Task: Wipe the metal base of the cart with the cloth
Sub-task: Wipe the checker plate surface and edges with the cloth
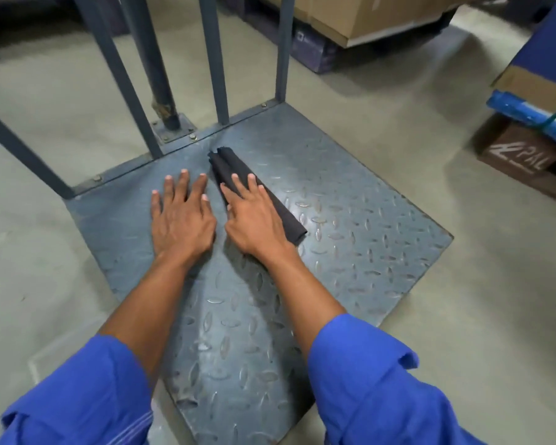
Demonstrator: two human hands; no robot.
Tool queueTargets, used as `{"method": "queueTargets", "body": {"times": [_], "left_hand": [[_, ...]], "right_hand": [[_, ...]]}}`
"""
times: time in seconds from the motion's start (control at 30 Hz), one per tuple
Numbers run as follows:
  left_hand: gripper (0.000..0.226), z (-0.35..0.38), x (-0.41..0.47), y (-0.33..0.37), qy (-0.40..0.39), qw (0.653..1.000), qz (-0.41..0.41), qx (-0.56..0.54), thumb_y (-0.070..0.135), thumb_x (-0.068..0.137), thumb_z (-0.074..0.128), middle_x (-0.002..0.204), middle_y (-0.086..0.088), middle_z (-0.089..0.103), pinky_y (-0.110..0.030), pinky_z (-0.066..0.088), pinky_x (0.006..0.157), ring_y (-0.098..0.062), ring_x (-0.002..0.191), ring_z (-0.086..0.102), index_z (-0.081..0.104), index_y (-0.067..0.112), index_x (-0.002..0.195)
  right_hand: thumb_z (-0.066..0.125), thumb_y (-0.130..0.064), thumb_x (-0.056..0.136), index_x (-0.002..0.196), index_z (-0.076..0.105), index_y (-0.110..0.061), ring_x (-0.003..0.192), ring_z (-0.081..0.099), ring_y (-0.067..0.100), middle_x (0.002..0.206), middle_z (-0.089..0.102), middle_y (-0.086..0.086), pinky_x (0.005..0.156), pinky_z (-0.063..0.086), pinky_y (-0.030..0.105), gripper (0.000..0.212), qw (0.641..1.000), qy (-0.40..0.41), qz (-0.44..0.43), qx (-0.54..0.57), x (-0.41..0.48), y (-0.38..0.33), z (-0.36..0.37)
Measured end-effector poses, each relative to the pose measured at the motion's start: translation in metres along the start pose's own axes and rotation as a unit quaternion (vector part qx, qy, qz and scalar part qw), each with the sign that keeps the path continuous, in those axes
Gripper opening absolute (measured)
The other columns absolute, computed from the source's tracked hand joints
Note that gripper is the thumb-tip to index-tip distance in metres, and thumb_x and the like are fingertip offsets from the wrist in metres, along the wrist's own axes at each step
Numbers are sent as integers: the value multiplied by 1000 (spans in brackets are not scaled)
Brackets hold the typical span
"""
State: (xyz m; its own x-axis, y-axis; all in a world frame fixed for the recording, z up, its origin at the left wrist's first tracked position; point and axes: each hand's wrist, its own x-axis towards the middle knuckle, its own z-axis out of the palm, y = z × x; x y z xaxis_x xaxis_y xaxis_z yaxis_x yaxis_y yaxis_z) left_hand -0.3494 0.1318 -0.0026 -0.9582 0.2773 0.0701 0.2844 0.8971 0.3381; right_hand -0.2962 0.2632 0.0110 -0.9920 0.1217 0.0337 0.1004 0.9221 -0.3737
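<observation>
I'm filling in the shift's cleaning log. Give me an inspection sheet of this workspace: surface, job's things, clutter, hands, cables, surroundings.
Surface: cart base, grey tread plate, low over the concrete floor; scuffed patch near its near edge.
Job's things: cloth, dark, folded long, lying on the base near the uprights.
Clutter: nothing seen on the base.
Hands: left hand flat on the bare base, fingers straight; right hand flat on the cloth, fingers straight.
Cables: nothing seen.
Surroundings: grey uprights at the base's far edge; cardboard boxes behind; pallet at right.
</observation>
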Motion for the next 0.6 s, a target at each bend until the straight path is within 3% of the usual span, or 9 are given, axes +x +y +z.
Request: {"method": "queueTargets", "body": {"times": [0.13,0.4,0.5,0.6], "left_hand": [[57,4,-1,1,20,1000,-4,15,36,113,25,179,-4,13,-51,1,134,-28,166,5,25,27,169],[63,7,4,3,30,999,-9,36,38,109,24,179,-4,11,-54,-1,133,-29,166,2,21,26,170],[62,6,4,3,31,999,-9,32,40,109,20,179,-3,10,-54,-1,133,-29,166,1,20,26,170],[61,7,4,1,25,999,-4,34,41,111,19,180,-3,7,-53,-3,134,-28,166,-1,17,27,170]], "right_hand": [[40,-44,110,167,28,-23,164,4,30,177,16,2,133,5,43,63,1000,0,-17,-23,37,-6,5],[42,-31,106,165,35,-23,164,13,28,175,25,-1,132,11,40,60,999,-15,-21,-27,101,-8,-6],[44,-25,100,163,39,-21,161,20,31,172,33,2,130,19,44,63,998,36,43,-31,106,10,-14],[47,-29,100,165,34,-14,162,15,34,174,26,9,131,18,47,68,982,75,174,-16,93,29,-21]]}}
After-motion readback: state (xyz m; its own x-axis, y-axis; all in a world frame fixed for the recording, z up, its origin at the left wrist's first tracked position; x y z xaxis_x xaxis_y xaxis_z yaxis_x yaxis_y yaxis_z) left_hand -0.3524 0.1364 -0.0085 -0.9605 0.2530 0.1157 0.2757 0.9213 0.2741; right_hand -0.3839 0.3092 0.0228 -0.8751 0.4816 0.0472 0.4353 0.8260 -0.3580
